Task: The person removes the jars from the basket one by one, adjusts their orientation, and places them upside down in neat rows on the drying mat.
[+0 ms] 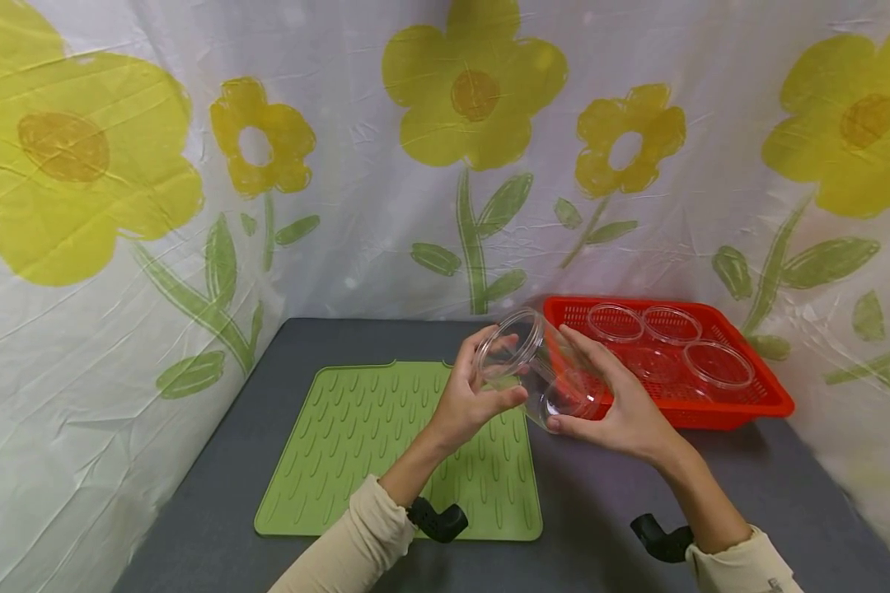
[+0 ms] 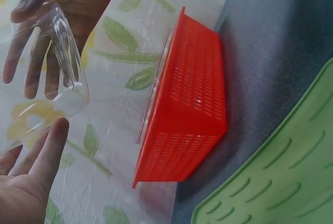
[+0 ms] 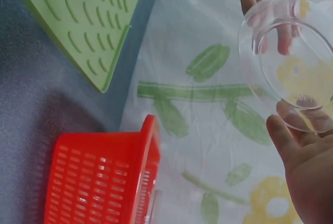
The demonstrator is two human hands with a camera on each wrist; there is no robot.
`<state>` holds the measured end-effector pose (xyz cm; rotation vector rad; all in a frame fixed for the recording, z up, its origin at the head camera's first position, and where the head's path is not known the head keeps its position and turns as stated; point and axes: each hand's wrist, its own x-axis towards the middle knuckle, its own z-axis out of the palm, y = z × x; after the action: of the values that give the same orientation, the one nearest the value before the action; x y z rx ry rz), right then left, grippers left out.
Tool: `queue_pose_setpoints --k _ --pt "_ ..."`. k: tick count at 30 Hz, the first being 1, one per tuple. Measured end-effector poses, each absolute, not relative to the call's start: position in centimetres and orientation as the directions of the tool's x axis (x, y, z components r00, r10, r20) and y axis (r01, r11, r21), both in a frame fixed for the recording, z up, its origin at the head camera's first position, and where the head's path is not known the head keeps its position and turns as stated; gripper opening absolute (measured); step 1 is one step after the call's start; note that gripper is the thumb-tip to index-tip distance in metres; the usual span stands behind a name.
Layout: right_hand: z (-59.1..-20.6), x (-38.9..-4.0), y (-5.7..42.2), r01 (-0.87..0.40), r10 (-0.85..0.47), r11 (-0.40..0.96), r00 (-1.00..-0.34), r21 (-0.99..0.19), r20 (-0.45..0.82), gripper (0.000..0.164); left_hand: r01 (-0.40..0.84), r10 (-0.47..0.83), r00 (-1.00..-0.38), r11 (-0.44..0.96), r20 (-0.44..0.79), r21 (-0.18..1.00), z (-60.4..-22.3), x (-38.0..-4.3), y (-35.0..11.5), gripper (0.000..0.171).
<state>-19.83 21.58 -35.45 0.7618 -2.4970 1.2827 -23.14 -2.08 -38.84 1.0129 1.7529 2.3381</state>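
Observation:
A clear plastic jar [image 1: 541, 362] without a lid is held tilted in the air between both hands, its round mouth toward the upper left in the head view. My left hand [image 1: 475, 395] grips the mouth end, thumb in front and fingers behind. At the base end, my right hand [image 1: 615, 399] holds it with the thumb below and the fingers along the far side. The right wrist view shows the jar's round base [image 3: 296, 73] with small raised marks. In the left wrist view, the transparent wall [image 2: 67, 62] lies between the two hands.
A red perforated basket [image 1: 734, 420] at the right holds several clear round jars [image 1: 719, 364]. A green ridged mat [image 1: 386, 453] lies on the dark grey table [image 1: 215, 486]. A flower-printed curtain [image 1: 356, 247] hangs behind and at both sides.

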Motion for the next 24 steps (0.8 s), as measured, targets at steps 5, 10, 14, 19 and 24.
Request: queue_pose_setpoints --k 5,10,14,19,24 --pt "-35.4 -19.8 21.4 -0.551 -0.334 0.502 -0.834 -0.666 0.439 0.104 0.315 0.420 -0.786 -0.360 0.454 0.878 -39.1 -23.2 -2.4 0.121" --pt "-35.3 -19.8 21.3 -0.555 -0.336 0.528 -0.832 -0.644 0.441 0.104 0.354 0.424 -0.785 -0.291 0.452 0.889 -39.5 -23.3 -3.2 0.122" --pt "-35.4 -19.8 21.4 -0.563 -0.352 0.554 -0.826 -0.613 0.441 0.104 0.432 0.412 -0.784 -0.172 0.463 0.885 -39.5 -23.4 -4.4 0.116" --pt "-35.8 -19.9 21.4 -0.597 -0.397 0.555 -0.802 -0.580 0.446 0.103 0.524 0.409 -0.765 -0.055 0.497 0.850 -39.0 -23.6 -5.7 0.109" --pt "-36.1 -20.0 21.2 -0.626 -0.439 0.561 -0.780 -0.542 0.446 0.105 0.599 0.435 -0.732 0.045 0.524 0.800 -38.4 -23.4 -6.2 0.104"
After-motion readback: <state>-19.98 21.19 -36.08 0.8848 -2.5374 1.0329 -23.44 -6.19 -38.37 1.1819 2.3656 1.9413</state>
